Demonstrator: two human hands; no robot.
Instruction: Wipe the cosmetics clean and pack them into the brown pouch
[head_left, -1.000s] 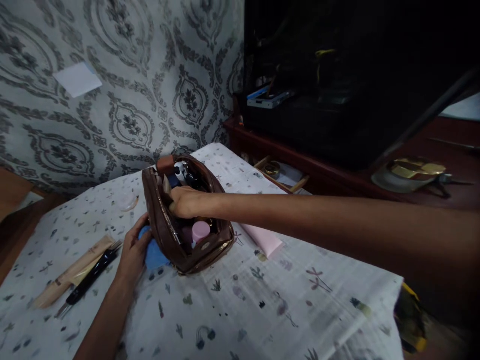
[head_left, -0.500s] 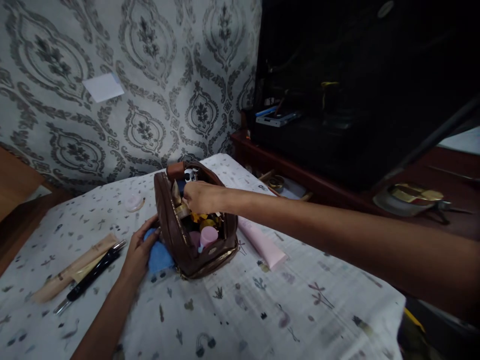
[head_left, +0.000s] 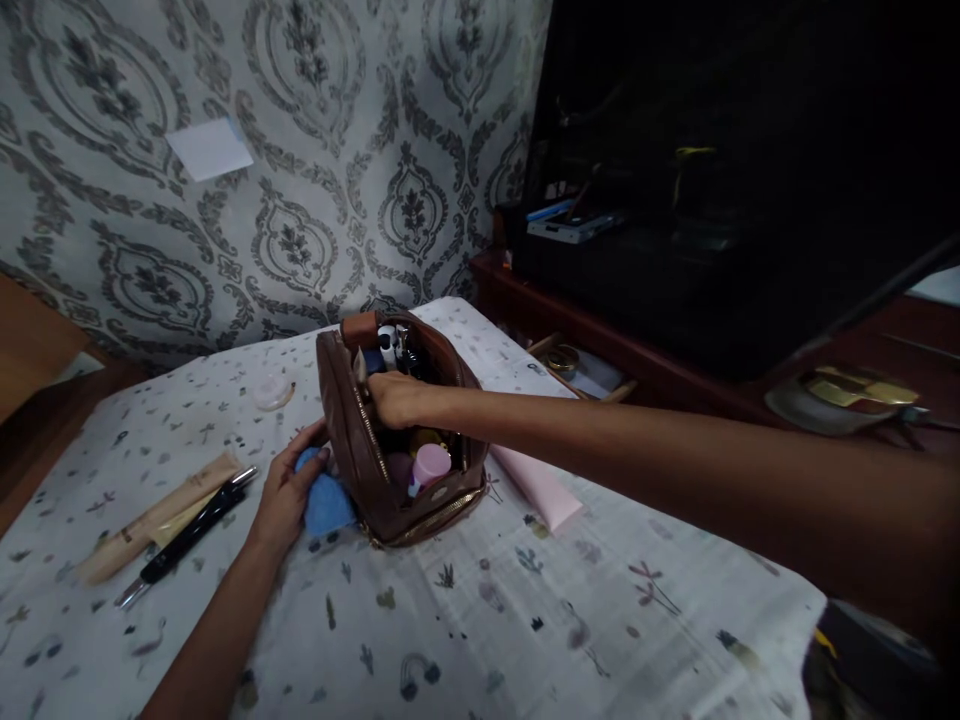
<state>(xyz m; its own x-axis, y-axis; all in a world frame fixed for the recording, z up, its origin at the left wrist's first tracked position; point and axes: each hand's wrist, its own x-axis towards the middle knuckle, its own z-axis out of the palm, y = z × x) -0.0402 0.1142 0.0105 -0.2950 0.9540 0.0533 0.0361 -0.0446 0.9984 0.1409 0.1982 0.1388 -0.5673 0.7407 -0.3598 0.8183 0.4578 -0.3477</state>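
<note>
A brown zip pouch [head_left: 358, 450] stands open on a patterned cloth [head_left: 480, 610], packed with small bottles and a pink-capped tube [head_left: 433, 464]. My right hand [head_left: 395, 397] reaches into the pouch's mouth from the right, its fingers curled down among the contents and hidden. My left hand [head_left: 288, 492] rests against the pouch's left side, its fingers lying on a blue puff [head_left: 327, 505] next to the pouch.
A beige tube [head_left: 154, 516] and a black pen-like tool [head_left: 187, 537] lie at the left. A pink tube [head_left: 538, 487] lies right of the pouch, a small clear lid [head_left: 272, 392] behind it. A dark wooden shelf [head_left: 600, 330] stands at the back right.
My right hand has dipped from above the pouch's opening back down into it. The left hand stays on the blue puff. The view has shifted slightly.
</note>
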